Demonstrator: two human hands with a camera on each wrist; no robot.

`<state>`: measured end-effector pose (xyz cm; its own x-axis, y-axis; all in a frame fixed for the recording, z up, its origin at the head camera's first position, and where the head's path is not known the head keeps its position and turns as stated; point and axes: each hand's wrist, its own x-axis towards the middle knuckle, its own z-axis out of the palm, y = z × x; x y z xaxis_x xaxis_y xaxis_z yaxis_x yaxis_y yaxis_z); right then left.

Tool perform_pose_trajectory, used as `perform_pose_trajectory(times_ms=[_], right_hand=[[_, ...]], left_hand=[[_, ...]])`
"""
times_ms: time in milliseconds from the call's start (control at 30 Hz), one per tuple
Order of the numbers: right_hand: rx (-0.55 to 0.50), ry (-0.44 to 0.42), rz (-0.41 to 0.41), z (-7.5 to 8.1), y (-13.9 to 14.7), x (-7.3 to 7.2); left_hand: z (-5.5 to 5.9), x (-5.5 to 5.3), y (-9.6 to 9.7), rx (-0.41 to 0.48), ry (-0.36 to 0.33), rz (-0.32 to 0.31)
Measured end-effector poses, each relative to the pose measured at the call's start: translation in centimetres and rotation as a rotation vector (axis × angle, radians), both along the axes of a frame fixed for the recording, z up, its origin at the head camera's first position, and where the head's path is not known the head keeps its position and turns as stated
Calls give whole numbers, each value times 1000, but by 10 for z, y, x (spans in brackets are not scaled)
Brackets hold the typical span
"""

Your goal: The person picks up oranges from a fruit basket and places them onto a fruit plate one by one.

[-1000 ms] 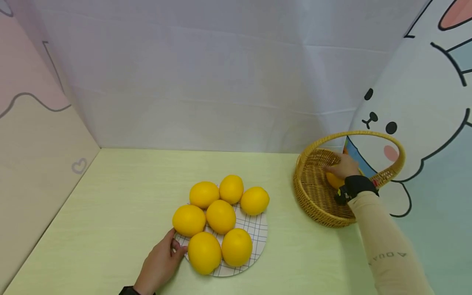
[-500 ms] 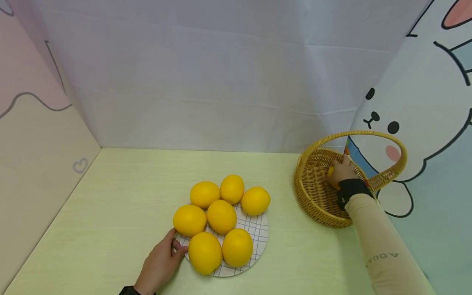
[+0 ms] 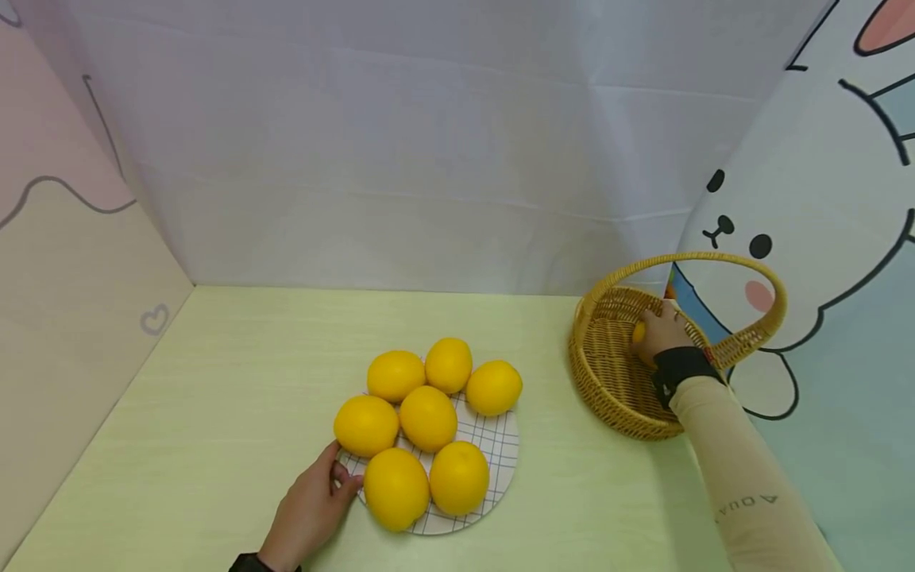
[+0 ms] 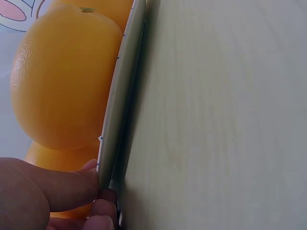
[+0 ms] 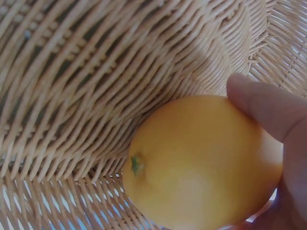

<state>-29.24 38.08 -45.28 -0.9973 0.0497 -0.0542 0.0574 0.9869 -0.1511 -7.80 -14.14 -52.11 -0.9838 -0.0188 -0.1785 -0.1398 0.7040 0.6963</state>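
My left hand (image 3: 310, 504) pinches the rim of a round plate (image 3: 503, 469) with a grid pattern; in the left wrist view the thumb (image 4: 67, 189) lies on top and fingers curl beneath. Several oranges (image 3: 429, 419) rest on that plate, one large orange (image 4: 67, 76) close to the hand. Inside a wicker basket (image 3: 608, 381) at the right, my right hand (image 3: 661, 334) holds another orange (image 5: 201, 163), thumb on one side and fingers on the other. This orange sits against the woven wall, its green stem end facing away from the palm. Most of it is hidden in the head view.
An arched handle (image 3: 686, 258) spans the basket above the right wrist. Behind the pale wooden table (image 3: 236, 397) stands a white back wall (image 3: 393, 159). Printed side panels (image 3: 801, 238) close in both sides, the right one near the basket.
My right hand has turned and shifted slightly within the basket, covering more of the orange in the head view. The left hand, plate and its oranges stay in place.
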Motion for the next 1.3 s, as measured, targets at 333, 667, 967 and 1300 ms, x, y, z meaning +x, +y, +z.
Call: perform_pose_trajectory(times_ms=[333, 667, 967, 1300], right_hand=[[41, -37, 35, 6, -3, -1], [-33, -3, 25, 21, -6, 7], [-79, 57, 19, 46, -14, 26], [-116, 219, 91, 61, -34, 55]], left_hand=[[2, -1, 0, 0, -21, 0], [-1, -3, -2, -1, -37, 3], [1, -6, -3, 7, -30, 3], [-3, -8, -5, 7, -23, -3]])
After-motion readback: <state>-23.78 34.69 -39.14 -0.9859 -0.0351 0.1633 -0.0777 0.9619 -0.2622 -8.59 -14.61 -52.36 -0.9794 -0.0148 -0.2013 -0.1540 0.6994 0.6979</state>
